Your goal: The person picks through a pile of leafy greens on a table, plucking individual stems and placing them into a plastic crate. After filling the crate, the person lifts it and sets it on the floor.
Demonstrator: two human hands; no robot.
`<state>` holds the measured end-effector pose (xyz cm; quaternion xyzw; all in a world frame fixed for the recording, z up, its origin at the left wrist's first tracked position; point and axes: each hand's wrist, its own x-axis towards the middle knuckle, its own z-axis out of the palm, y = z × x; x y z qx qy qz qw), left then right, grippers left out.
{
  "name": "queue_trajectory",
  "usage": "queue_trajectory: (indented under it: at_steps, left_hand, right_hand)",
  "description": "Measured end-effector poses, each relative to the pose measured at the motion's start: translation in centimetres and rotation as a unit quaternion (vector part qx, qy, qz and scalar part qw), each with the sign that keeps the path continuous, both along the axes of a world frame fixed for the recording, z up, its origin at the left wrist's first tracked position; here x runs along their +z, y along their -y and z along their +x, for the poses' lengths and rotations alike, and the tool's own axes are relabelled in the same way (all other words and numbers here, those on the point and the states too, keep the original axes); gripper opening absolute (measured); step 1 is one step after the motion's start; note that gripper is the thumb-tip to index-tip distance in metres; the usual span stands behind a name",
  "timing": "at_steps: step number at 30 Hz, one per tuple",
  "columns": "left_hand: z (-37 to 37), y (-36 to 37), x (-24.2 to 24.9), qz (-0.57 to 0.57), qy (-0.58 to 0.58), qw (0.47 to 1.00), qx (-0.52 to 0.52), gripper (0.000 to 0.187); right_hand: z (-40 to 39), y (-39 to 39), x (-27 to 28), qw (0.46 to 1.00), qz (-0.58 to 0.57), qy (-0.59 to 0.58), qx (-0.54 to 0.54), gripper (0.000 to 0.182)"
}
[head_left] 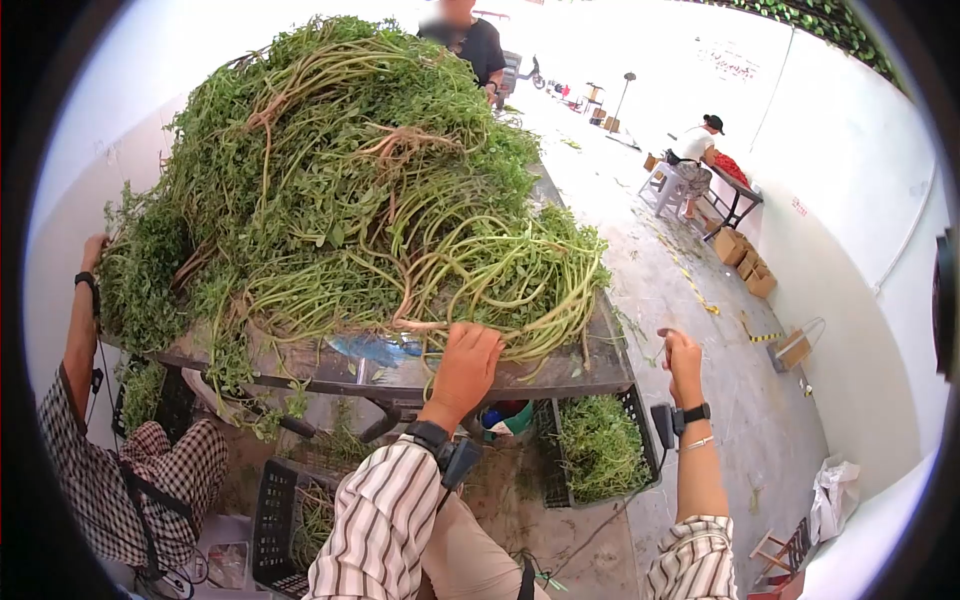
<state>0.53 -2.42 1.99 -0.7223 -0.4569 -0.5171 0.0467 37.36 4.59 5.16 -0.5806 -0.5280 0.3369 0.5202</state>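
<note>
A tall heap of leafy green plants [330, 170] with long pale stems and some pinkish roots covers most of the table [520, 385]. My left hand [466, 368] is at the near table edge, its fingers curled closed round the thick end of a plant stem [415, 324] from the heap. Off the table's right side, my right hand [682, 364] is raised with its fingers bent and pinched together. A thin green sprig shows close to those fingertips, but I cannot make out whether they hold it.
Black crates of greens [602, 448] stand under the table, with another crate [275, 525] nearer my legs. A co-worker in a checked shirt [75, 470] sits at left, reaching to the heap. Another person [475, 45] stands behind it; one sits farther off by red goods [732, 168].
</note>
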Motion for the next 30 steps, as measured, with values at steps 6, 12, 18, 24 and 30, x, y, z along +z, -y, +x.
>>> queue_trajectory:
  at_steps: [6, 12, 18, 24, 30]
  left_hand:
    - [0.1, -0.1, 0.0, 0.006, 0.002, 1.000, -0.013, 0.010]
    - [0.0, 0.1, 0.2, -0.013, -0.002, 1.000, -0.014, 0.010]
    - [-0.3, -0.2, -0.1, -0.011, -0.025, 1.000, -0.010, 0.011]
    - [0.2, 0.3, 0.6, -0.022, 0.010, 0.999, -0.036, 0.018]
    - [2.0, 0.0, 6.2, 0.066, 0.028, 0.997, 0.004, 0.036]
  right_hand:
    - [-1.4, 2.1, -0.2, 0.993, 0.044, 0.105, -0.010, 0.028]
    - [-14.9, 7.5, 6.1, 0.887, 0.239, 0.309, 0.245, 0.054]
    - [-19.3, 5.2, -0.1, 0.808, 0.293, 0.464, 0.218, 0.067]
    - [-19.7, 4.2, -1.9, 0.825, 0.245, 0.464, 0.209, 0.066]
    - [-19.4, 3.7, -2.4, 0.828, 0.285, 0.437, 0.206, 0.054]
